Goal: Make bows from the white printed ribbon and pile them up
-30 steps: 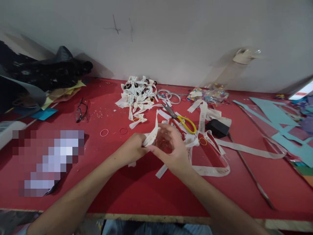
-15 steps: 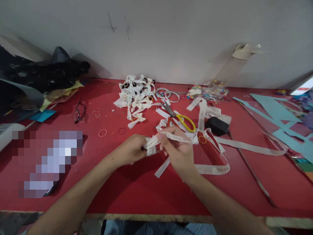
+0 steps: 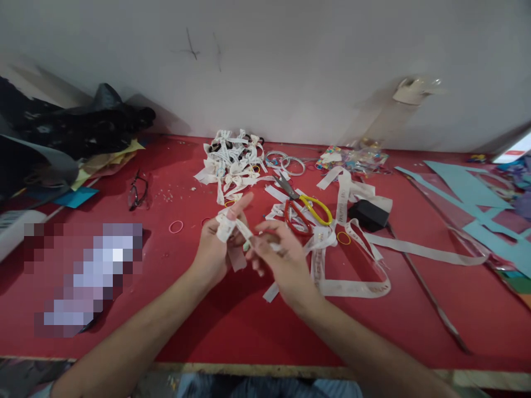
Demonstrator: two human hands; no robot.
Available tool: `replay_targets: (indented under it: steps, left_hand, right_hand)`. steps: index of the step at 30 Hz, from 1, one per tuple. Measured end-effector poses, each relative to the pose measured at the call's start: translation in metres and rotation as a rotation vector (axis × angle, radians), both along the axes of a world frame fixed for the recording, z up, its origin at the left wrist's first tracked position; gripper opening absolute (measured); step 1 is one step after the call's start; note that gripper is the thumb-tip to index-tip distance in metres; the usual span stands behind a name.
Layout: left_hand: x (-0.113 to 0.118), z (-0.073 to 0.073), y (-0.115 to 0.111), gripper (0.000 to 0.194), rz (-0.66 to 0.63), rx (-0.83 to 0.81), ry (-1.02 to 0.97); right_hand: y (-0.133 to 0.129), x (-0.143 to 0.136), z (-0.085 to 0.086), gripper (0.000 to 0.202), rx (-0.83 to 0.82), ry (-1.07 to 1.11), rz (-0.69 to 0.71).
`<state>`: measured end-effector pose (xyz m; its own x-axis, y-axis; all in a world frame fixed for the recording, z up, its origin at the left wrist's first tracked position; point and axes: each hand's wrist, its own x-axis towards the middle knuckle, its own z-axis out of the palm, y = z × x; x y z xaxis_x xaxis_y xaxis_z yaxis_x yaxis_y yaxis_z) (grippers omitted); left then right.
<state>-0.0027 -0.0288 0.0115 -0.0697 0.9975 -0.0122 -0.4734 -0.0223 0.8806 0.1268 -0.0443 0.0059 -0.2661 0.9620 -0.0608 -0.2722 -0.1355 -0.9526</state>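
A white printed ribbon is looped around the raised thumb of my left hand, whose other fingers curl behind it. A short ribbon end hangs below that hand. Just to the right, the fingers of my right hand are bent together on the ribbon strip that stretches between the hands. Beyond them lie scissors with one yellow and one red handle, blades partly apart. More printed ribbon trails over the red table to the right. A pile of white ribbon bows sits near the wall.
Eyeglasses, a pink band and a blurred-out object are on the red table at left. Black cloth lies behind them. At right are a black object, a metal rod and light blue sheets.
My left hand has turned with its thumb up, the ribbon now around it. My right hand has shifted slightly left and down. More printed ribbon shows beside its wrist.
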Motion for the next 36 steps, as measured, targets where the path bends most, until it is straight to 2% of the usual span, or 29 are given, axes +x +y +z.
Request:
replay_targets:
  steps: [3,5,8,12,16,19,22,26,28,30,33,36]
  left_hand:
    - [-0.001,0.004,0.004,0.031,0.086,-0.135,-0.054]
    - [-0.005,0.009,0.007,0.028,0.121,-0.123,-0.052]
    - [-0.011,0.015,0.01,0.03,0.133,-0.056,-0.046]
    - [-0.012,0.015,0.008,0.029,0.126,-0.009,0.031]
    - [-0.01,0.009,0.008,0.026,0.186,0.021,0.19]
    - [-0.012,0.005,0.009,0.021,0.203,0.025,0.303]
    - [-0.017,0.006,0.01,0.017,0.177,0.03,0.454]
    - [-0.022,0.012,0.012,0.012,0.167,0.089,0.589]
    - [-0.024,0.014,0.012,0.013,0.177,0.101,0.606]
    - [-0.026,0.014,0.012,0.015,0.18,0.104,0.614]
    - [-0.026,0.013,0.009,0.016,0.198,0.124,0.633]
    - [-0.027,0.014,0.008,0.016,0.244,0.152,0.578]
  right_hand:
    - [-0.002,-0.001,-0.006,0.013,0.071,-0.161,0.23]
    - [0.001,0.006,-0.008,0.008,0.274,-0.409,0.28]
    - [0.012,0.019,-0.009,0.012,0.642,-0.844,0.225]
    - [0.024,0.028,-0.007,0.026,0.833,-1.27,0.255]
    - [0.022,0.027,-0.006,0.022,0.975,-1.384,0.202]
    - [0.019,0.025,-0.006,0.022,0.969,-1.452,0.13]
    - [0.022,0.027,-0.005,0.021,0.8,-1.352,0.104]
    - [0.035,0.035,-0.007,0.013,0.454,-0.731,-0.049]
    - [0.041,0.038,-0.009,0.02,0.286,-0.418,-0.1]
    - [0.044,0.039,-0.012,0.026,0.166,-0.225,-0.124]
    - [0.045,0.039,-0.014,0.028,0.063,-0.141,-0.17]
    - [0.045,0.04,-0.011,0.029,0.032,-0.187,-0.216]
